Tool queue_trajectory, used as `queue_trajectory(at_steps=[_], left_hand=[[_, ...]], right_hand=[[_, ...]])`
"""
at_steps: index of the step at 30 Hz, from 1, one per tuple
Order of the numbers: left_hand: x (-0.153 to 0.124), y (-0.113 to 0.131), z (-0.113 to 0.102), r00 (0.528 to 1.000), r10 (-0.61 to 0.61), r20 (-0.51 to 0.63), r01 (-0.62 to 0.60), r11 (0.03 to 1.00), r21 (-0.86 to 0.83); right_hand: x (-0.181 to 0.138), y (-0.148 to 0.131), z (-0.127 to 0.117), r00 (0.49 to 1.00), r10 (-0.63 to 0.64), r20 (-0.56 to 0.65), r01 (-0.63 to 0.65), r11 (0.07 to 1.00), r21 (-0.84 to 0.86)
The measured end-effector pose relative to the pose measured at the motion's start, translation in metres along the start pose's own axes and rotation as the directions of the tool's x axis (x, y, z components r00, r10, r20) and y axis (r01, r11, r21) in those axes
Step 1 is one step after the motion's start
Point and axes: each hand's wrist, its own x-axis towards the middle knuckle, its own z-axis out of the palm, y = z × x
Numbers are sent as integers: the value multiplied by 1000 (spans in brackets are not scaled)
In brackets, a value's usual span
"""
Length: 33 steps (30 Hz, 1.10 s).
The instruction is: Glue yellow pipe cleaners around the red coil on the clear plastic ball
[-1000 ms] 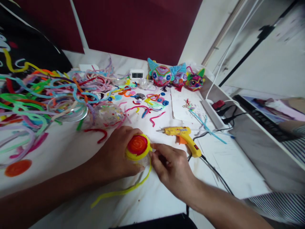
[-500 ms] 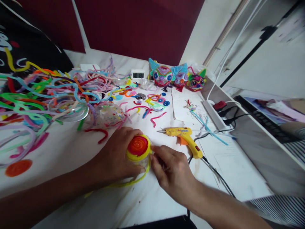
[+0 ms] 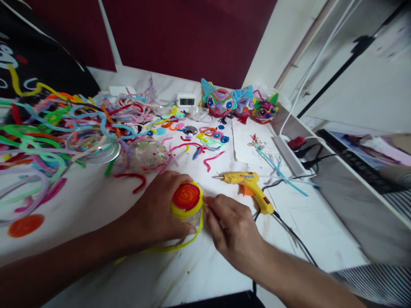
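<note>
My left hand (image 3: 160, 209) is wrapped around a clear plastic dome (image 3: 192, 219), most of it hidden by the fingers. On its top lies a coiled disc (image 3: 185, 196) of orange and red pipe cleaner, ringed in yellow. From that ring a long yellow pipe cleaner (image 3: 183, 246) hangs down the right side and curves back under my left wrist. My right hand (image 3: 234, 226) is closed, thumb and index fingertips together at the yellow strand on the dome's right edge. A yellow glue gun (image 3: 248, 184) lies just beyond my right hand, nozzle pointing left.
Tangled pipe cleaners (image 3: 80, 115) cover the left side, with a clear dish (image 3: 94, 147) among them. An orange coil (image 3: 26, 225) lies at left. Decorated animal heads (image 3: 220, 102) and a small digital clock (image 3: 186, 101) stand at the back. A power strip (image 3: 292, 154) with cables runs along the right.
Very little differs. My right index finger has shifted slightly at the dome's edge, and the view has moved a touch. The left hand keeps its hold.
</note>
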Motion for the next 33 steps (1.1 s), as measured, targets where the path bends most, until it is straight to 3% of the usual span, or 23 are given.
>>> queue_trajectory(at_steps=[23,28,33], left_hand=[[1,0,-2,993,-100,59,105,990,-90],[4,3,-9,972,-167,165,176,983,-44],[2,-2,-22,973,-76,217,90,994,-55]], right_hand=[[5,3,3,999,32,-43,-30,999,35],[4,4,3,998,40,-45,-38,998,39],[3,4,2,998,44,-38,-43,998,41]])
